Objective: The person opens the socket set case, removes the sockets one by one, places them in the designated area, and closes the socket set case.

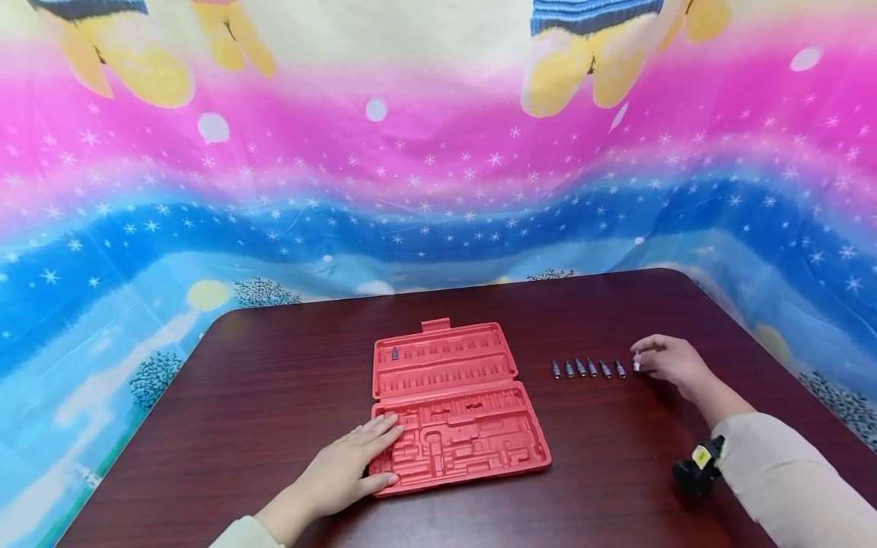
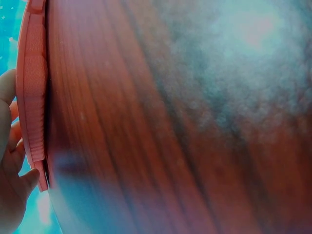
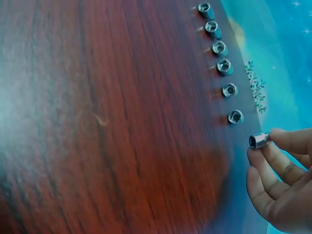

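Observation:
An opened red plastic case (image 1: pixel 460 435) with moulded slots lies at the middle of the table. My left hand (image 1: pixel 346 466) rests on its left edge, fingers extended over the lower half and thumb near the front corner. One small dark socket (image 1: pixel 394 354) sits at the upper left of the case's far half. To the right, my right hand (image 1: pixel 674 365) pinches a small metal socket (image 3: pixel 258 141) between thumb and fingers, its hollow end showing in the right wrist view. It is held at the right end of a row of several similar sockets (image 3: pixel 224 67).
The dark wood table (image 1: pixel 274 380) has rounded far corners. Behind it hangs a colourful patterned cloth (image 1: pixel 438 190). A black device with a yellow label (image 1: pixel 702 458) is by the right sleeve.

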Tool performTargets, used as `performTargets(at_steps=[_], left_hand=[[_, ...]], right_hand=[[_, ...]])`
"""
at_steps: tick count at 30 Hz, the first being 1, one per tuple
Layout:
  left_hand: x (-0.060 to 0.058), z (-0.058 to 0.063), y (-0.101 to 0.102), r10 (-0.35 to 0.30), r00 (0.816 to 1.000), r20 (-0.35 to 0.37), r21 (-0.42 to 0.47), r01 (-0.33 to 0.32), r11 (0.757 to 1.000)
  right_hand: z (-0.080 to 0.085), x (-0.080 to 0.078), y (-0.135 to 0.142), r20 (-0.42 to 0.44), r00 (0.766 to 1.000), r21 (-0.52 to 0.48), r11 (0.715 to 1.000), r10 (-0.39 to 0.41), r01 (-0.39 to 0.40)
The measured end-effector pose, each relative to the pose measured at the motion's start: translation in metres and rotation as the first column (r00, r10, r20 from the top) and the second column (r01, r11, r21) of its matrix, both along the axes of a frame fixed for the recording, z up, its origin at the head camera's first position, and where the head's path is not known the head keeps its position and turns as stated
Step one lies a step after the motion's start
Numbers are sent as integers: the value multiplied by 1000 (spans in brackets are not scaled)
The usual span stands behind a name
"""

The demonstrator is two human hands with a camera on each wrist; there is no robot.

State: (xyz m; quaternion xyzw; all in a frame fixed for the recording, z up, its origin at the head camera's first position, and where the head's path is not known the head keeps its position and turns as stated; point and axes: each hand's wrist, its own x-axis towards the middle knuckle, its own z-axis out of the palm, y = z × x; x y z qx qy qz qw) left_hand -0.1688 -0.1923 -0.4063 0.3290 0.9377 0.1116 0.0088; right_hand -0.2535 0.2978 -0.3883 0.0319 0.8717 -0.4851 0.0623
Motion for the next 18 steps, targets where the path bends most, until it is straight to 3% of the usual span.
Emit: performTargets(at_steps=[9, 18], left_hand=[[0, -1, 0, -2, 1000, -6, 6, 2, 1000], [-1, 1, 1, 6, 1000, -5, 6, -6, 1000]], right_hand=[[-7, -5, -1, 4, 1000, 85, 996, 25, -25], [-9, -8, -2, -9, 1000, 152, 988, -7, 8]])
